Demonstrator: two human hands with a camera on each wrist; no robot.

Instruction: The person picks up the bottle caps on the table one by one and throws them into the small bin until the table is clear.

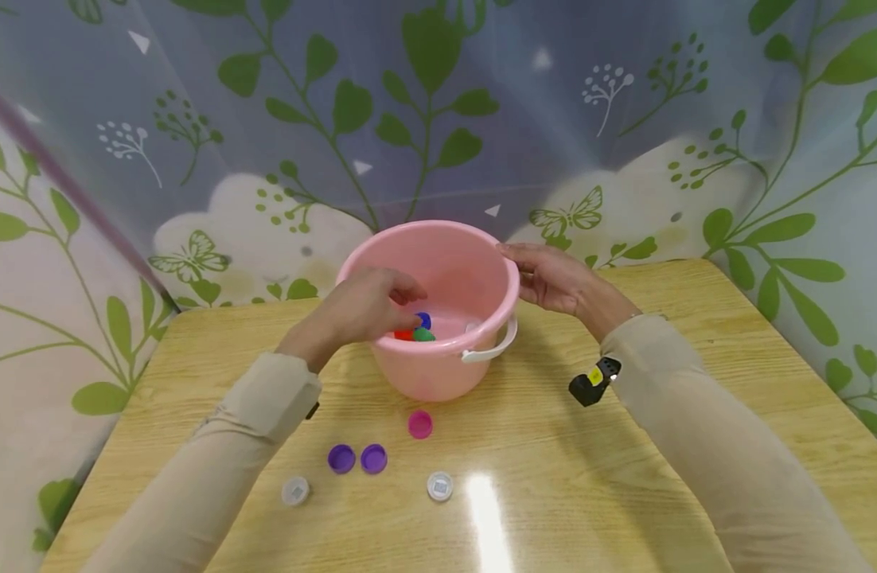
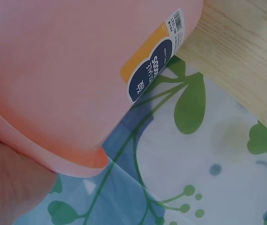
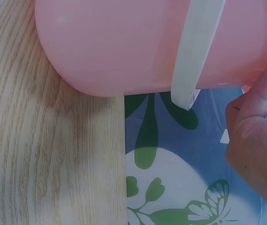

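A pink plastic bucket (image 1: 438,374) with a white handle (image 1: 490,350) stands on the wooden table. My left hand (image 1: 363,306) reaches over its left rim, thumb and fingers spread apart inside. Below the fingertips lie a blue cap (image 1: 424,320), a green cap (image 1: 423,335) and a red piece (image 1: 404,335), partly hidden by the hand and the near wall. At the right rim, my right hand (image 1: 553,277) grips the edge from outside. The right wrist view shows a finger (image 3: 260,96) of that hand up against the rim, beyond the white handle.
In front of the bucket lie a pink cap (image 1: 420,424), two purple caps (image 1: 341,458) side by side, and two white caps (image 1: 440,486). Behind the table (image 1: 553,477) hangs a leaf-patterned curtain (image 1: 438,159). A label (image 2: 149,65) sticks to the bucket's outer side.
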